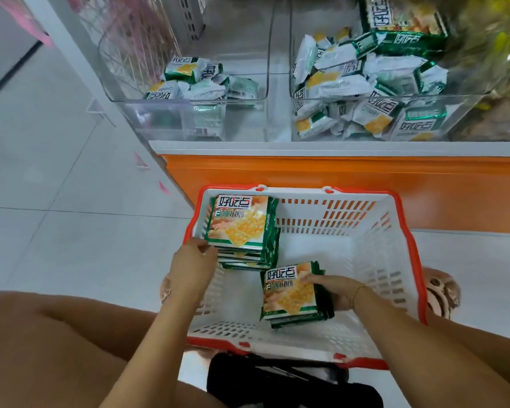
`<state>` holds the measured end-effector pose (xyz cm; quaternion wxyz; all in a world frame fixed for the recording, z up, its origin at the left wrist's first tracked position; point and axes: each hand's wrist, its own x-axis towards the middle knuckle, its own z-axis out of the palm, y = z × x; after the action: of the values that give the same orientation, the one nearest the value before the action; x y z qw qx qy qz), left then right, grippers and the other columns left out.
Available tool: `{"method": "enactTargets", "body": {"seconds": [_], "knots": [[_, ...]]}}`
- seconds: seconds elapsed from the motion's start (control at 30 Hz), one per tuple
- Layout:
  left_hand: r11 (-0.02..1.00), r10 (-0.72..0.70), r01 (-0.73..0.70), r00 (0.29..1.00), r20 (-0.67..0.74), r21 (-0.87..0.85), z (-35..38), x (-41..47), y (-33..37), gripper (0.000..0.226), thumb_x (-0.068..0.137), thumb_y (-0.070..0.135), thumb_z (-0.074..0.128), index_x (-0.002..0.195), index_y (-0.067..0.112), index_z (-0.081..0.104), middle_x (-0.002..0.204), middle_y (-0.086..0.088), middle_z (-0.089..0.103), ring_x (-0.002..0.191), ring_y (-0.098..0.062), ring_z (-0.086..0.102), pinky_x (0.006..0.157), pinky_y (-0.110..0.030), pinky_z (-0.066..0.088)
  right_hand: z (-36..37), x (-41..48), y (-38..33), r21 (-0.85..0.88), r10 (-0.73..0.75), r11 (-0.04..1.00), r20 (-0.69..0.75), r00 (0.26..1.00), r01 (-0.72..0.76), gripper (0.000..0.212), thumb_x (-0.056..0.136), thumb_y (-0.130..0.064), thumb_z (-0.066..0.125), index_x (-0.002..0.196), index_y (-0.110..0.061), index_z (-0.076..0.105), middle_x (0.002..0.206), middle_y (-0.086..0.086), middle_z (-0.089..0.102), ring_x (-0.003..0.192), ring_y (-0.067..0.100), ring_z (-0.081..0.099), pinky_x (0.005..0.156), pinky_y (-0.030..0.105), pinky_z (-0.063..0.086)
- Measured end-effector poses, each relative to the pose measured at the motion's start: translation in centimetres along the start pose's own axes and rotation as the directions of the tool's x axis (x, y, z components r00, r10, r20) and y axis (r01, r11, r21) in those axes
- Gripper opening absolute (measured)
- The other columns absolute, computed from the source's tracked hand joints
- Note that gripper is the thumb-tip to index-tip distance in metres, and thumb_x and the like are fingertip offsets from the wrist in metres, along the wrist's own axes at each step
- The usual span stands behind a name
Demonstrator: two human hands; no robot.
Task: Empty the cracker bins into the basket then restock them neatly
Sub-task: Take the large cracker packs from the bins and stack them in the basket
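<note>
In the basket (374, 260), left hand (193, 265) fingers (200, 242) pinch the tall cracker stack (239, 222); right hand (330, 288) clasps the short stack (290, 293).

Bare basket (321, 251) floor right of far stack (237, 222) and near stack (289, 293) (open above)

white perforated plastic basket (362, 231); glossy foil cracker packs (239, 222); clear plastic bins (189, 98).

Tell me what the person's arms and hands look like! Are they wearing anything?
Both arms are bare, with no sleeves or gloves showing. The left hand wears nothing. The right hand has a thin gold-coloured bracelet around its wrist.
</note>
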<state>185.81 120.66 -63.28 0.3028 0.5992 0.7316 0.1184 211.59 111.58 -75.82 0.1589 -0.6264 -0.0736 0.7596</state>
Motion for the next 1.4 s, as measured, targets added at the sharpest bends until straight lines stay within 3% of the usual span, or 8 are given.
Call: {"method": "enactTargets", "body": {"seconds": [0.1,0.2,0.4,0.7,0.93,1.1,1.2,1.4], "knots": [[0.999,-0.014,0.019,0.990,-0.138,0.029,-0.5,0.5,-0.7,0.038,0.091,0.021,0.054,0.126,0.005,0.054,0.124,-0.019,0.055,0.106,-0.032,0.054,0.087,-0.042,0.047,0.6,1.6,0.0,0.007,-0.030,1.000,0.014,0.999,0.030,0.031,0.082,-0.024,0.074,0.104,-0.007,0.060,0.084,0.008,0.039,0.065,0.018,0.040,0.056,0.031,0.048],[0.986,-0.141,0.149,0.985,-0.095,0.080,-0.2,1.4,-1.7,0.060,0.092,0.025,0.056,0.143,0.002,0.034,0.142,-0.021,0.038,0.129,-0.037,0.038,0.105,-0.048,0.036,1.8,3.1,0.6,0.067,-0.097,0.993,0.052,0.994,0.094,0.033,0.075,-0.017,0.081,0.100,-0.006,0.064,0.089,0.011,0.047,0.079,0.024,0.049,0.073,0.033,0.047],[0.972,-0.230,0.227,0.972,0.053,0.061,1.4,2.4,-3.1,0.050,0.085,0.026,0.061,0.127,0.005,0.043,0.114,-0.014,0.056,0.091,-0.033,0.062,0.082,-0.047,0.055,3.5,5.3,1.6,0.150,-0.113,0.983,0.028,0.993,0.107,0.037,0.083,0.000,0.070,0.117,-0.008,0.057,0.097,0.013,0.063,0.086,0.026,0.059,0.080,0.034,0.050],[0.974,-0.225,0.222,0.971,0.080,0.045,1.7,3.0,-3.2,0.054,0.086,0.027,0.062,0.130,0.006,0.039,0.121,-0.015,0.056,0.098,-0.035,0.061,0.084,-0.050,0.054,5.6,6.2,1.2,0.134,-0.055,0.989,-0.072,0.996,0.064,0.036,0.081,-0.007,0.075,0.114,-0.001,0.063,0.098,0.011,0.069,0.088,0.026,0.064,0.073,0.037,0.052],[0.976,-0.218,0.218,0.968,0.127,0.013,1.0,3.0,-3.1,0.048,0.088,0.024,0.058,0.127,0.003,0.039,0.115,-0.015,0.057,0.090,-0.031,0.061,0.077,-0.041,0.055,10.8,6.5,0.5,-0.047,-0.095,0.995,-0.133,0.987,0.089,0.042,0.083,-0.017,0.074,0.118,0.002,0.060,0.116,0.017,0.063,0.100,0.029,0.058,0.086,0.036,0.046],[0.985,-0.136,0.145,0.985,0.104,-0.091,-0.6,2.4,-1.5,0.046,0.090,0.021,0.059,0.130,0.006,0.043,0.118,-0.012,0.060,0.095,-0.028,0.061,0.080,-0.037,0.052,9.4,3.6,-1.6,-0.165,-0.150,0.979,-0.212,0.966,0.116,0.018,0.089,-0.011,0.062,0.101,0.001,0.055,0.093,0.015,0.049,0.085,0.021,0.054,0.077,0.027,0.045],[0.989,0.059,-0.058,0.998,0.009,-0.137,-2.1,1.5,0.5,0.042,0.090,0.021,0.060,0.129,0.010,0.050,0.112,-0.005,0.060,0.092,-0.022,0.058,0.072,-0.026,0.048,9.1,0.4,-4.0,-0.434,-0.364,0.876,-0.305,0.880,0.211,0.027,0.087,-0.011,0.058,0.068,-0.011,0.040,0.063,0.001,0.037,0.054,0.012,0.039,0.046,0.018,0.032],[0.913,0.289,-0.312,0.950,-0.121,-0.264,-5.8,0.0,6.6,0.028,0.094,0.020,0.056,0.120,0.010,0.062,0.116,-0.001,0.066,0.098,-0.010,0.059,0.080,-0.015,0.038,8.8,-12.1,-9.2,-0.744,-0.707,0.554,-0.184,0.682,0.374,0.035,0.093,-0.032,0.059,0.065,-0.014,0.046,0.058,0.003,0.039,0.053,0.017,0.042,0.050,0.025,0.029]]}}
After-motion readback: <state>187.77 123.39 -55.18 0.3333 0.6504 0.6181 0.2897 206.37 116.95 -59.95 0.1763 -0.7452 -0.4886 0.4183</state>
